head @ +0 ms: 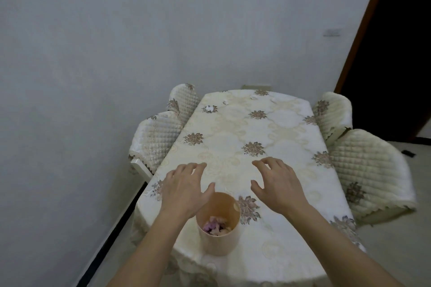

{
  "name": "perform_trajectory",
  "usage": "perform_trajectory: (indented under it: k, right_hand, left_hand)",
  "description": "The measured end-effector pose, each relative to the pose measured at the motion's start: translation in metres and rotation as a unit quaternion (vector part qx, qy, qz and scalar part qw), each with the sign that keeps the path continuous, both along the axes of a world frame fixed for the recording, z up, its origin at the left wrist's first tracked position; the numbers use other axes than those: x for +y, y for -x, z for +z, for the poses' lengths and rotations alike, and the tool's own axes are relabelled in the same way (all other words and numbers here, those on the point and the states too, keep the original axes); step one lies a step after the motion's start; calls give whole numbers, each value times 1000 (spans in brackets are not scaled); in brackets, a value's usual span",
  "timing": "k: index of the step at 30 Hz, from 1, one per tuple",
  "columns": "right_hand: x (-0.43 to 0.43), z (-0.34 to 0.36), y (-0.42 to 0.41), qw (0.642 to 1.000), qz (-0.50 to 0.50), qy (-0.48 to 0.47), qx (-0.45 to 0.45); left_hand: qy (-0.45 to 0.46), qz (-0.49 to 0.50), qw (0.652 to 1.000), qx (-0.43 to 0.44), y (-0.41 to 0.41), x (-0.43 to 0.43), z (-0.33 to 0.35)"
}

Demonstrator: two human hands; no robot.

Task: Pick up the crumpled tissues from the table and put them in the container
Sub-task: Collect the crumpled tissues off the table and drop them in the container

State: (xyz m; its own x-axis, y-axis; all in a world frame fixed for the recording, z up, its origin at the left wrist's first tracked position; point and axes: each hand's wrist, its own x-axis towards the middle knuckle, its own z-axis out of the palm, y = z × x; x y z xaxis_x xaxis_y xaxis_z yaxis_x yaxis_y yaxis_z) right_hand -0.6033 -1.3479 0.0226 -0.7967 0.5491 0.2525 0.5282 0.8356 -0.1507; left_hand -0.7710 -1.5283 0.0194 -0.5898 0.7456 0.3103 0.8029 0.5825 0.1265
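Both the left hand (pixel 184 190) and right hand (pixel 277 184) hover empty, fingers spread, over the bench (pixel 233 128) with its embroidered floral cloth. The smooth cylindrical container (pixel 219 223) holds crumpled tissues (pixel 214 225); small white wads (pixel 210 108) lie at the far end.

We note a plain pale grey wall (pixel 116 42) behind and to the left, with a small switch plate (pixel 331 32) near the brown door frame (pixel 363 23); the doorway (pixel 401 53) beyond is dark. A long table (pixel 233 128) under a cream flowered cloth stands against the wall. Quilted chairs flank it, two on the left (pixel 158 137) and two on the right (pixel 363 170). The floor (pixel 396 251) is pale, edged by a dark skirting strip (pixel 112 235).
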Motion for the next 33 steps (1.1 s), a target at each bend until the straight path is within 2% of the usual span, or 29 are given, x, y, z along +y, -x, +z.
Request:
perform_trajectory:
  k: [9,20,27,33]
  right_hand:
    - [7,7,-88,992,-128,-3,-2]
    - [-3,-19,-248,948,-318,29,-1]
    - [16,-39,-329,920,-389,50,23]
    - [81,-54,-390,911,-408,59,28]
  left_hand:
    - [-26,-117,993,-10,-33,49,6]
    - [-4,-296,955,-26,-163,136,-15]
    - [17,-365,931,-23,-242,193,-27]
    - [23,-392,919,-12,-305,268,-34]
